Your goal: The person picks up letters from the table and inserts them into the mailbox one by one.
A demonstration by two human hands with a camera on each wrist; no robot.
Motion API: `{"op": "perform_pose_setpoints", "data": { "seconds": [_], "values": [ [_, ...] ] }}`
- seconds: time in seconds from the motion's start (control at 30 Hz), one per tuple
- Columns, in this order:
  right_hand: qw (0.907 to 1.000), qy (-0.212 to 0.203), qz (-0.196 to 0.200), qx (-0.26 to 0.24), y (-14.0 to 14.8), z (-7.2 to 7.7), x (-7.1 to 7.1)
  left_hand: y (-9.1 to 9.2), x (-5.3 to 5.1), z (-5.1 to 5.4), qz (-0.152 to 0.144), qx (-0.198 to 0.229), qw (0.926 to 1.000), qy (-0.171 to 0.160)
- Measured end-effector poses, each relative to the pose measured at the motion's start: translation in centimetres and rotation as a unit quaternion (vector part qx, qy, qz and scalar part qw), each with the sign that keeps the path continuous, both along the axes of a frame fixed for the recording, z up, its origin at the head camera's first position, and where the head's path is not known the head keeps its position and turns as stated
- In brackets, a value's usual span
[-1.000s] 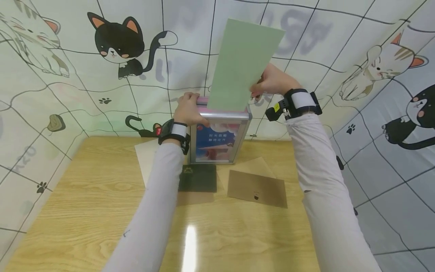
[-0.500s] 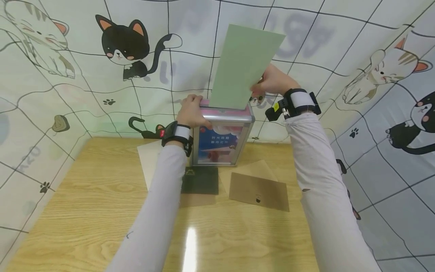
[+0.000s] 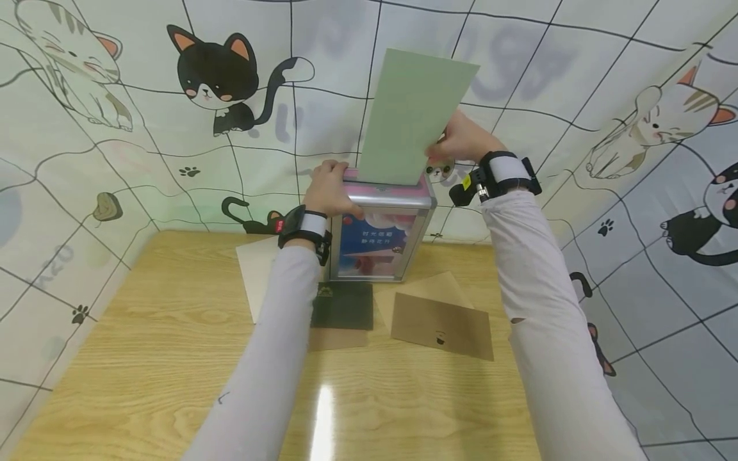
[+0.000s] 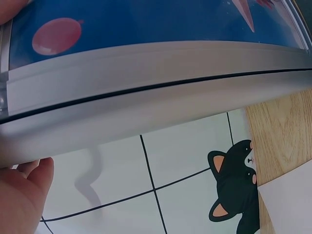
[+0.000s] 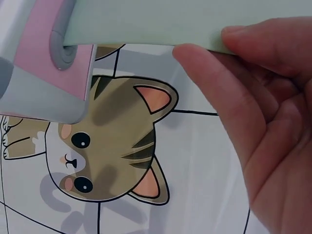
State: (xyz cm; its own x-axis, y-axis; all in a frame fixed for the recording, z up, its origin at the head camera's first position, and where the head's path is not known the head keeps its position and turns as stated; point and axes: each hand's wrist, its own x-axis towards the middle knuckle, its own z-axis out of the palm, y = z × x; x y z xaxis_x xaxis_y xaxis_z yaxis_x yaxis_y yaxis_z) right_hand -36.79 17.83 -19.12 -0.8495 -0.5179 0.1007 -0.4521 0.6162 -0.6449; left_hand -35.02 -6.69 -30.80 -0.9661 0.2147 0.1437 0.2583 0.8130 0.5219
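Right wrist camera: the fingers (image 5: 219, 83) of the right hand (image 5: 278, 131) are pinching the side edge of a pale green paper (image 3: 415, 115) between thumb and forefinger. In the head view, the paper is standing tall and slightly tilted, and its lower end is going into the slot (image 5: 63, 56) in the pink top of a box (image 3: 385, 221). The left hand (image 3: 328, 193) is gripping the box's upper left corner, its thumb lying on the front and its fingers curling behind. The box is standing upright on the table (image 3: 173, 358), its front showing a blue poster (image 3: 363, 253). Just before it, a dark green paper (image 3: 344, 307) is lying over a tan sheet (image 3: 340, 339). To the right, a brown envelope (image 3: 441, 326) is overlapping a tan paper (image 3: 441, 289); to the left, the forearm is partly covering a white paper (image 3: 254, 275). Cartoon cats (image 3: 218, 70) are decorating the wall (image 3: 328, 121) behind.
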Motion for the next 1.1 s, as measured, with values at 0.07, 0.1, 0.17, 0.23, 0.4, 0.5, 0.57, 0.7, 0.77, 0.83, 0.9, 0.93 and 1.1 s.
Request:
{"op": "perform_pose_setpoints", "data": {
  "seconds": [0.07,0.1,0.17,0.23,0.4,0.5,0.57,0.7,0.77,0.83,0.9,0.93,1.1],
  "values": [
    [0.9998,0.001,-0.008,0.017,-0.1,-0.2,-0.2,0.0,0.0,0.0,-0.001,-0.002,1.0000,0.000],
    [0.9996,-0.001,-0.013,0.023,-0.1,-0.4,-0.2,0.0,0.0,0.0,-0.002,-0.003,1.0000,0.000],
    [0.9993,-0.005,-0.021,0.032,-0.1,-0.7,-0.4,0.0,0.0,0.0,-0.005,-0.005,1.0000,-0.001],
    [0.9994,-0.013,-0.022,0.024,-0.1,-1.1,-0.5,0.0,0.0,0.1,-0.008,-0.008,0.9999,0.000],
    [0.9993,-0.030,-0.021,0.009,-0.3,-1.8,-0.9,0.0,0.0,0.1,-0.009,-0.008,0.9999,0.001],
    [0.9981,-0.036,-0.035,0.037,-0.4,-2.1,-1.0,0.0,0.0,0.2,-0.007,-0.004,1.0000,0.002],
    [0.9959,-0.044,-0.049,0.061,-0.5,-2.2,-1.0,0.0,0.0,0.2,-0.006,-0.002,1.0000,0.001],
    [0.9931,-0.038,-0.063,0.091,-0.8,-2.6,-0.9,0.0,0.1,0.3,-0.005,0.000,1.0000,-0.001],
    [0.9939,-0.028,-0.060,0.088,-0.9,-2.9,-0.9,0.1,0.1,0.3,-0.005,-0.001,1.0000,-0.001],
    [0.9942,-0.015,-0.056,0.090,-0.9,-3.3,-0.9,0.1,0.1,0.3,-0.005,-0.003,1.0000,0.001],
    [0.9940,-0.002,-0.058,0.093,-0.9,-3.6,-0.9,0.2,0.1,0.3,-0.006,-0.003,1.0000,0.003],
    [0.9935,0.004,-0.061,0.096,-0.9,-3.8,-0.9,0.2,0.1,0.2,-0.006,-0.005,1.0000,0.004],
    [0.9919,0.028,-0.071,0.102,-0.6,-4.5,-1.0,0.2,0.0,0.2,-0.002,-0.005,1.0000,0.003]
  ]
}}
